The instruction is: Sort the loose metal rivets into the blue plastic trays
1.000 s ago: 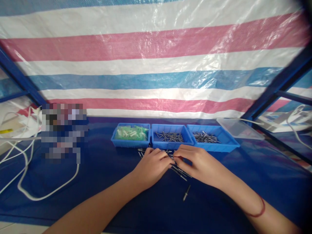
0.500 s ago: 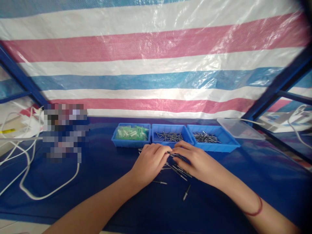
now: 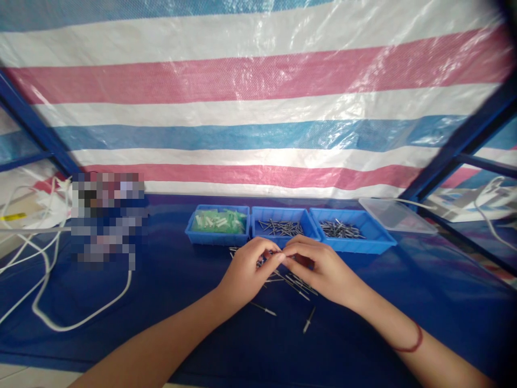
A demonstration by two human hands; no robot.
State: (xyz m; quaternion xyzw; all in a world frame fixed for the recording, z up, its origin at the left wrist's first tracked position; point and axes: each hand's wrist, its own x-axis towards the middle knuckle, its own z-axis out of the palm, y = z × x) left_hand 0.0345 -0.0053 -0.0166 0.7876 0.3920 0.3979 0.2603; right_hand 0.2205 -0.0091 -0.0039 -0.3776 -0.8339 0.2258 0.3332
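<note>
My left hand (image 3: 244, 269) and my right hand (image 3: 328, 269) meet fingertip to fingertip over a loose pile of blind rivets (image 3: 297, 284) on the blue table. Both hands are closed in a pinch. Whatever lies between the fingertips is too small and too covered to make out. Part of the pile is hidden under the hands. Closer to me, one rivet (image 3: 309, 320) lies apart on the right, and another rivet (image 3: 266, 310) is by my left wrist.
Behind the hands stand three blue bins: the left bin (image 3: 218, 238) with green and white packets, the middle bin (image 3: 258, 233) and right bin (image 3: 375, 245) with metal rivets. A clear plastic lid (image 3: 398, 214) lies at the right. White cables (image 3: 81, 325) loop on the left.
My right hand's fingers have closed from a looser spread into a pinch against the left fingertips. The left thumb has shifted to meet them. The bins have stayed put.
</note>
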